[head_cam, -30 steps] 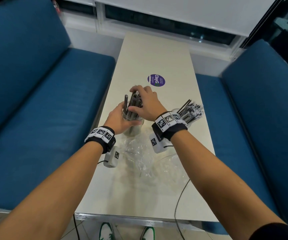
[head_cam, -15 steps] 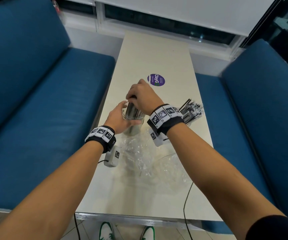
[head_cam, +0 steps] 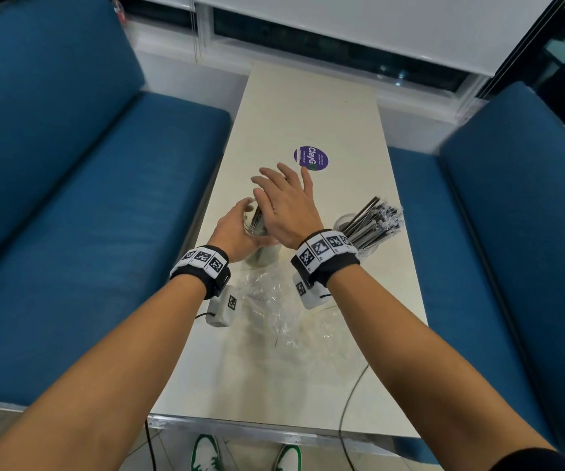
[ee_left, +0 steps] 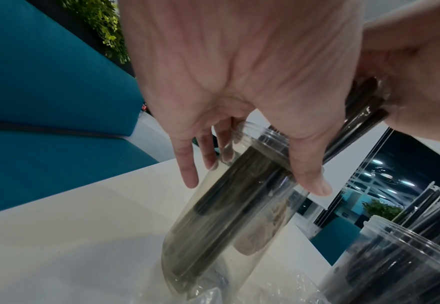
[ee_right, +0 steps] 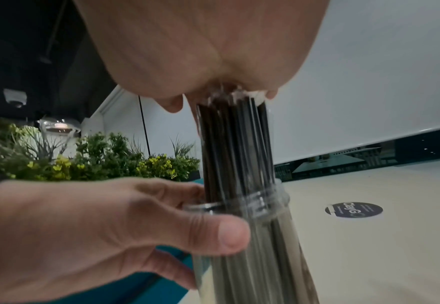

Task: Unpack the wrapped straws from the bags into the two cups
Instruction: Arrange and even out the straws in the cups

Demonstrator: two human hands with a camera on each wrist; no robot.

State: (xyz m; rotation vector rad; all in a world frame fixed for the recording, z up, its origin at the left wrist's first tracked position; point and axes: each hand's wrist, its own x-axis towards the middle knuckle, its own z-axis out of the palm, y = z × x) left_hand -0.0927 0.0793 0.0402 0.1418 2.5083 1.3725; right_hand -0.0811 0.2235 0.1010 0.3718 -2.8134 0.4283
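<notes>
A bundle of dark wrapped straws (ee_right: 235,144) stands in a clear cup (ee_right: 250,236) near the middle of the white table (head_cam: 308,107), their tops sticking out above its rim. The left hand (head_cam: 232,229) holds this cup, thumb and fingers curled round its upper wall, while the right hand (head_cam: 286,205) lies flat with fingers straight and spread, its palm pressing on the straw tops. To the right stands a second cup (head_cam: 364,244) full of straws, and crumpled clear bags (head_cam: 274,300) lie on the table nearer the person.
</notes>
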